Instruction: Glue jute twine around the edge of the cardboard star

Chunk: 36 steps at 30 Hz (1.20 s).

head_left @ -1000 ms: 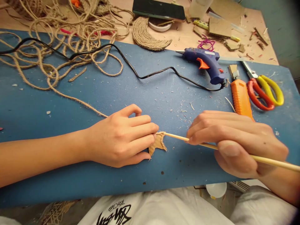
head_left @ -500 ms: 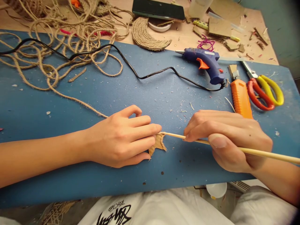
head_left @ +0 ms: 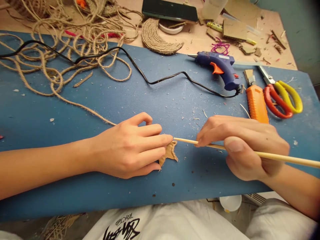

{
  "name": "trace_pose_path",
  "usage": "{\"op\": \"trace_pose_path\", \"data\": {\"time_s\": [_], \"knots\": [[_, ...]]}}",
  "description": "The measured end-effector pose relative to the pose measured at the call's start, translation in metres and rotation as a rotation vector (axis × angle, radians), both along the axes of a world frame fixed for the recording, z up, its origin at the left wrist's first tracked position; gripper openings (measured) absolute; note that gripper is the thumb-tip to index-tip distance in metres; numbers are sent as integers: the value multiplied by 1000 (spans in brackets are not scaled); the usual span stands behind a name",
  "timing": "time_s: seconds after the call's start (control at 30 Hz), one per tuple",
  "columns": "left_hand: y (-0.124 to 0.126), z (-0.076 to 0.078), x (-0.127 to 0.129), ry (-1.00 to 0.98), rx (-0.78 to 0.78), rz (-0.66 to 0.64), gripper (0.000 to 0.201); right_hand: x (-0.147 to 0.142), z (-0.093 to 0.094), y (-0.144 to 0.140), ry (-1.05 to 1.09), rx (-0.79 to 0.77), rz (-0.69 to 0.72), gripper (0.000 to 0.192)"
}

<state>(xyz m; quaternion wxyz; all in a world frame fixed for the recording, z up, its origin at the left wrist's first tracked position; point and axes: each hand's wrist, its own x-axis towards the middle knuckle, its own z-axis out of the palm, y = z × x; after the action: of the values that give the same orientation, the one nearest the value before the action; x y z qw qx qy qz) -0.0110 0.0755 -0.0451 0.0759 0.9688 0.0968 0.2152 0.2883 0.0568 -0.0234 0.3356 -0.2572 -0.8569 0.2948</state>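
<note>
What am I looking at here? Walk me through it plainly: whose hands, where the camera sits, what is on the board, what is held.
One camera, worn on a person's head, looks down at their own bare hands. The left hand presses a cardboard scrap onto the blue board. The right hand grips a thin wooden stick, its tip at the scrap. Also there: jute twine, a glue gun with black cord, an orange knife, scissors.

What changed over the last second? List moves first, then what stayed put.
The right hand slid leftward along the wooden stick, which rose slightly; its tip now lies just above the cardboard scrap, at the left hand fingertips. The left hand, scrap, glue gun, utility knife and scissors stayed.
</note>
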Motion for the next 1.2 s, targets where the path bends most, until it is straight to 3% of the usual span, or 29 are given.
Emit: {"op": "trace_pose_path", "data": {"time_s": [0.33,0.6,0.9,1.2], "knots": [[-1,1,0,8,9,25,21,-6,-2,1,69,-45,-26,29],[-1,-4,-3,3,-43,22,21,-1,14,1,-180,103,130,33],[-1,-2,-2,26,-45,36,22,2,12,-6,-304,323,220,37],[0,-3,-2,19,-34,35,21,3,17,-9,-312,293,173,37]]}}
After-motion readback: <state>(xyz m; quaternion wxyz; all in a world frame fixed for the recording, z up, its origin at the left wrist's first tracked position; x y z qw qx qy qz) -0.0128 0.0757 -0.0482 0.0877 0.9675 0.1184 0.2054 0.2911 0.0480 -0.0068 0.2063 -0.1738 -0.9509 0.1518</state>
